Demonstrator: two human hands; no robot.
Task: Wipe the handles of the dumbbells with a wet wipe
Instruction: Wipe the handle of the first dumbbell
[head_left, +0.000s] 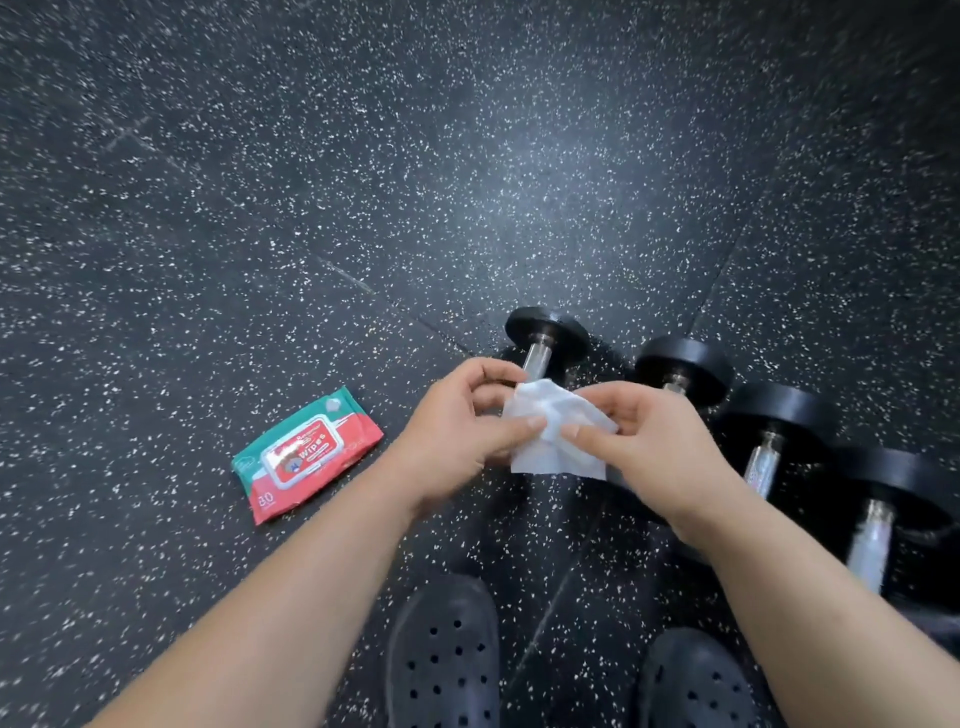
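Observation:
I hold a white wet wipe (556, 434) in the air with both hands. My left hand (457, 441) pinches its left side and my right hand (644, 441) pinches its right side. Several black dumbbells with silver handles lie in a row on the floor behind and to the right of my hands. The leftmost dumbbell (545, 332) shows its far head and a bit of handle above the wipe. Two more handles (759, 467) (872, 545) show at the right. My hands and the wipe hide the near ends of the left dumbbells.
A green and red pack of wipes (306, 454) lies shut on the black speckled rubber floor (363, 182) to the left of my hands. My two feet in dark perforated clogs (447, 660) stand at the bottom edge.

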